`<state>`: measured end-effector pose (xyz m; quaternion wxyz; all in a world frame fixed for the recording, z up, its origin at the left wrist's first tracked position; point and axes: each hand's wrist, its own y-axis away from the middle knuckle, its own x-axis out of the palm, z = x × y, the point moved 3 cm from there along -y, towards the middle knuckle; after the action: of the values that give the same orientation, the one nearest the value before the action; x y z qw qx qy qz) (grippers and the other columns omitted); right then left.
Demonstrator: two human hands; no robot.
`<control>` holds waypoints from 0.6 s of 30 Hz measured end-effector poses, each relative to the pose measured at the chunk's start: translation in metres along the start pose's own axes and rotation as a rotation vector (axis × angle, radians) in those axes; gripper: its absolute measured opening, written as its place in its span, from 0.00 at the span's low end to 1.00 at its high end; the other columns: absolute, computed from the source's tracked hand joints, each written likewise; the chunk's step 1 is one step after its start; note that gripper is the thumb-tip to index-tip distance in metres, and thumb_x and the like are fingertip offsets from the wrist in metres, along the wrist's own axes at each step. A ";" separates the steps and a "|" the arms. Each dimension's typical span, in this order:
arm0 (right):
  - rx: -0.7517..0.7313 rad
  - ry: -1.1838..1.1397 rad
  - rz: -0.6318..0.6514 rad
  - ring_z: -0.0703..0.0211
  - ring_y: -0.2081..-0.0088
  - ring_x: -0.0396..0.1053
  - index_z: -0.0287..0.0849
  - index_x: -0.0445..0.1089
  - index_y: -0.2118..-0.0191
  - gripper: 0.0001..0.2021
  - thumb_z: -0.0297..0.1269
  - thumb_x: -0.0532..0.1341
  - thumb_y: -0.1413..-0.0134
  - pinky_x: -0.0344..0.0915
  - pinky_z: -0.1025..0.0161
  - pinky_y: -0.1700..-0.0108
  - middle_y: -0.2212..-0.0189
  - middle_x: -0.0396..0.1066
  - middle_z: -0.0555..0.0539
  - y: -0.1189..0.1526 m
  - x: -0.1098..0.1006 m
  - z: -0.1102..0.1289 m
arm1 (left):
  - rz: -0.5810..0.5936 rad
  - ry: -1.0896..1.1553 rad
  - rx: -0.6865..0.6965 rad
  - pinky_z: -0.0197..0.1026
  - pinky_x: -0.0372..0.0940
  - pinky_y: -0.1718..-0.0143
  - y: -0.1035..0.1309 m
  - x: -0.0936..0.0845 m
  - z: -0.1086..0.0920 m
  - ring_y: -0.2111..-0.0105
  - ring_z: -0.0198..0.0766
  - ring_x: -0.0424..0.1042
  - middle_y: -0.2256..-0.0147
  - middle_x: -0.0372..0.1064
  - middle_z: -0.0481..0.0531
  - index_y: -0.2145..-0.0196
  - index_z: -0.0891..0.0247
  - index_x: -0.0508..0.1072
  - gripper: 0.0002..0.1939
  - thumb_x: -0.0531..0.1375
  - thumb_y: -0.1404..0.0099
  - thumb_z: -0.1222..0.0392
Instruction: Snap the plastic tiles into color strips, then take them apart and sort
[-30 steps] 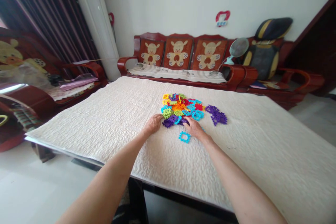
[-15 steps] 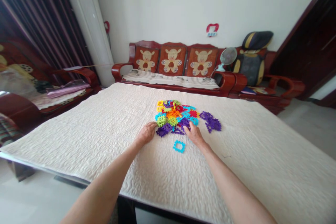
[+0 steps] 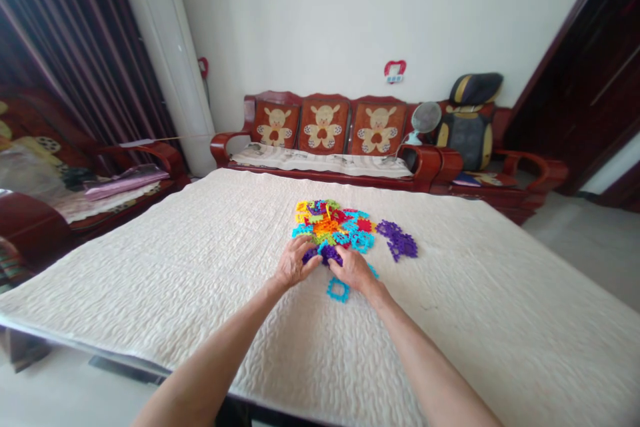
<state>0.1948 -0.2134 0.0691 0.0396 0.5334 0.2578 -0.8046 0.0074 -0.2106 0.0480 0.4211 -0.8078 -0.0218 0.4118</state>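
Note:
A pile of colourful plastic interlocking tiles (image 3: 327,223), square with notched edges, lies on the cloth. At its near edge my left hand (image 3: 295,263) has its fingers curled around purple tiles (image 3: 309,255). Close beside it, my right hand (image 3: 354,269) pinches a purple tile (image 3: 330,253) between thumb and fingers. The fingertips partly hide both. A cyan square frame tile (image 3: 339,289) lies just below the hands. Another cyan tile (image 3: 373,271) shows partly behind my right wrist. Several purple tiles (image 3: 399,240) lie in a separate cluster to the right.
A cream quilted cloth (image 3: 200,267) covers the large table. Behind it stands a red wooden sofa (image 3: 430,163) with bear-patterned cushions (image 3: 325,127). A small fan (image 3: 426,118) and a massage seat cushion (image 3: 467,137) are at the right. An armchair (image 3: 125,180) stands left.
My right hand has moved left with a purple tile, and my left hand has shifted right over purple tiles; they now nearly meet. A cyan tile now shows by my right wrist.

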 end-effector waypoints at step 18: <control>0.391 -0.114 -0.189 0.60 0.72 0.67 0.42 0.69 0.67 0.12 0.45 0.56 0.50 0.59 0.67 0.69 0.76 0.71 0.50 0.018 -0.026 -0.118 | 0.053 -0.382 -0.586 0.46 0.61 0.50 0.041 -0.013 0.091 0.55 0.45 0.70 0.58 0.72 0.59 0.56 0.66 0.72 0.19 0.45 0.34 0.58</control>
<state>0.3106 -0.1804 0.0504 -0.1256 0.4580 0.1431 -0.8683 -0.0761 -0.1813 -0.0003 0.1487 -0.8032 -0.1965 0.5424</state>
